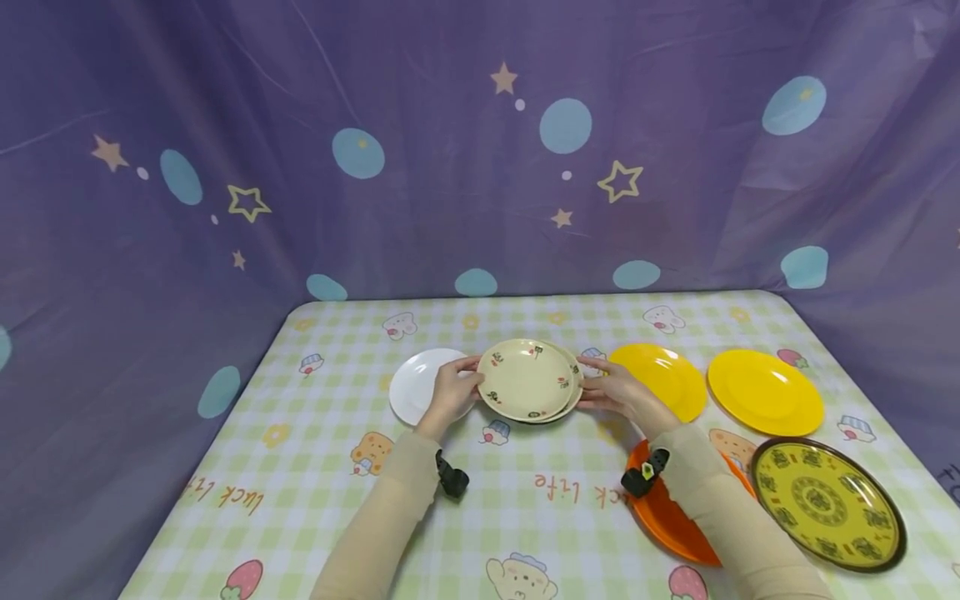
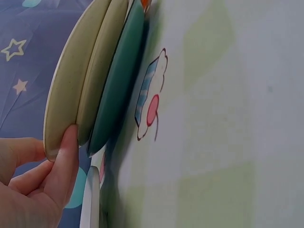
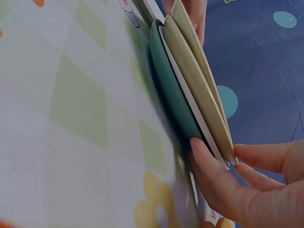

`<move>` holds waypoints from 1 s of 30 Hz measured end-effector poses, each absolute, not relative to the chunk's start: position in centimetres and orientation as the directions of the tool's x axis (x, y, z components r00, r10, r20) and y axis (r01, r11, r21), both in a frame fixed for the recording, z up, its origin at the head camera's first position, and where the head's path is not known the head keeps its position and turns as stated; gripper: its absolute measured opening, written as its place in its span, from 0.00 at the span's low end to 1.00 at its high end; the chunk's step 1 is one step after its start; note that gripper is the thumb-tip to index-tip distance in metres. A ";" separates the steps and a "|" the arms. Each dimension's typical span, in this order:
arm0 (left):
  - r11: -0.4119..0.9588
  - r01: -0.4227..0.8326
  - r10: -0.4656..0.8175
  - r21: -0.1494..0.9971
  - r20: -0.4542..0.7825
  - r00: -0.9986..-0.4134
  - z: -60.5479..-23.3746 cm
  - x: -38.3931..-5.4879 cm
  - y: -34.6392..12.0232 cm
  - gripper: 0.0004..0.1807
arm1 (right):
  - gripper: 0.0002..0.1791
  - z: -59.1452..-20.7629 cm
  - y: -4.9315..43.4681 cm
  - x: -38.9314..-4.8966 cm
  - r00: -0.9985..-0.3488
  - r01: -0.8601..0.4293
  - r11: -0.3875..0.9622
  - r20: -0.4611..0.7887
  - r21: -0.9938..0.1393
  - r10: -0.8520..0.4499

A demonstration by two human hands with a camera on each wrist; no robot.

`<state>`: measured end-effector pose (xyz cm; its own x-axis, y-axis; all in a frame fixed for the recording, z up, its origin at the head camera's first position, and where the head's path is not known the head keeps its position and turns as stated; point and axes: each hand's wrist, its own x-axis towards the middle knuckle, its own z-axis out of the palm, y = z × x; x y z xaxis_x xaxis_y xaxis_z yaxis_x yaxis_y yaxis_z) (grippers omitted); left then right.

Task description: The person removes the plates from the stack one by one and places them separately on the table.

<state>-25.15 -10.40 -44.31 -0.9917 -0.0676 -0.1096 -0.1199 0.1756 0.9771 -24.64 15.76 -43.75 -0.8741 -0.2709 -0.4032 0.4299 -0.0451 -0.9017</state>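
- Nearest, at the bottom of the frame, beige sleeves [image 1: 386,508] reaching upward, with black wrist straps [image 1: 452,481] at the cuffs.
- Across most of the lower frame, a green-and-white checked cloth [image 1: 315,521] printed with strawberries, cupcakes and orange lettering.
- At lower right, partly hidden under the right forearm, a round, glossy orange plate [image 1: 671,521].
- Farther right of that, flat on the cloth, a round yellow plate with dark patterns and a dark rim [image 1: 825,504].
- At the centre, left hand [image 1: 452,392] in a narrow pinch on the left edge of a round, cream plate with small red and dark motifs [image 1: 525,379].
- Opposite, right hand [image 1: 624,392] gripping the right side of the stack, with one finger against the underside of the lowest dish.
- Between both hands, directly under the top plate and slightly offset to the right, a second cream plate [image 2: 100,61]; below that, a teal-sided dish with a dark rim [image 2: 118,76]. Hard to tell whether touching the cloth.
- Left of the stack, partly behind the left hand, a round, plain white plate [image 1: 411,387].
- Right of centre, just beyond the right wrist, a round, glossy yellow plate [image 1: 669,379]; near it, farther right, another yellow plate [image 1: 765,392].
- Farthest, filling the upper frame, a purple curtain [image 1: 450,50] with stars and blue ovals.
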 end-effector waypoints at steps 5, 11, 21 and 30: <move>0.166 -0.147 -0.085 0.975 -0.135 -0.987 -44.4 -25.0 -10.6 0.21 | 0.32 -43.8 15.6 -24.7 -0.875 0.440 -0.035 -0.419 -0.897 -0.242; 0.200 -0.128 -0.105 0.971 -0.109 -0.988 -43.9 -24.7 -10.7 0.21 | 0.32 -43.7 15.6 -24.7 -0.877 0.432 -0.031 -0.412 -0.901 -0.247; 0.209 -0.123 -0.134 0.970 -0.097 -0.986 -43.7 -24.4 -11.4 0.21 | 0.32 -43.7 15.6 -24.6 -0.879 0.430 -0.018 -0.414 -0.903 -0.237; 0.171 -0.103 -0.148 0.980 -0.078 -0.986 -43.6 -24.2 -12.3 0.20 | 0.32 -44.0 15.8 -24.8 -0.882 0.425 -0.025 -0.408 -0.905 -0.236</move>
